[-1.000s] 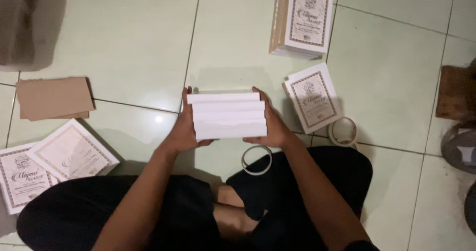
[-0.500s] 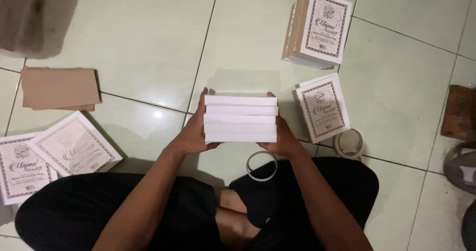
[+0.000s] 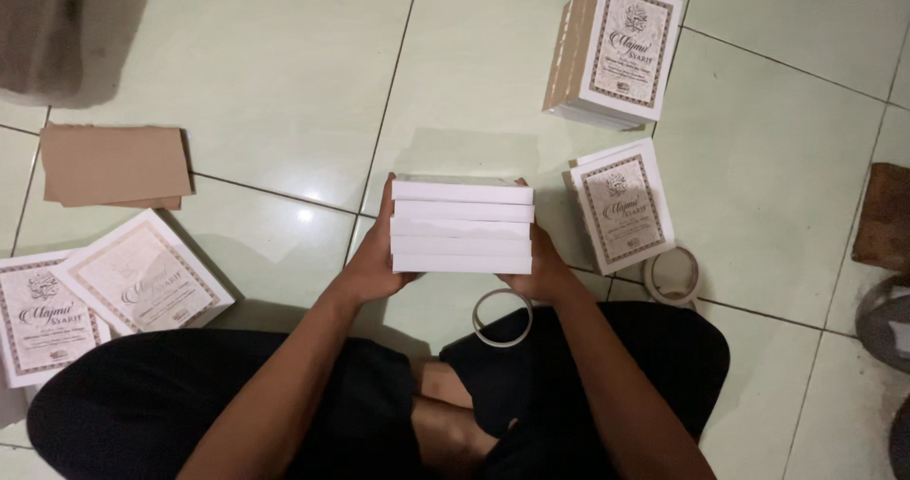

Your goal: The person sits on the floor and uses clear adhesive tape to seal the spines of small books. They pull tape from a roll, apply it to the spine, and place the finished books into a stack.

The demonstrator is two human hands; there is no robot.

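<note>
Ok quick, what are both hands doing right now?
Left hand: closed on the left end of the stack of white books.
Right hand: closed on the stack's right end.

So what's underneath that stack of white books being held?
Below the stack of white books lies pale green floor tile; a tape ring sits just beside. The left hand and right hand cover the stack's sides.

Ahead: bare tile floor point(image 3: 284, 82) beyond the held stack point(image 3: 462, 226), open
Right: flat book point(image 3: 624, 205) just beside the right hand point(image 3: 542, 273), tall pile point(image 3: 616, 49) further out
Near right: two tape rolls point(image 3: 501, 317) by the knee
Left: books point(image 3: 142, 273) and cardboard point(image 3: 114, 164), tile gap between
</note>
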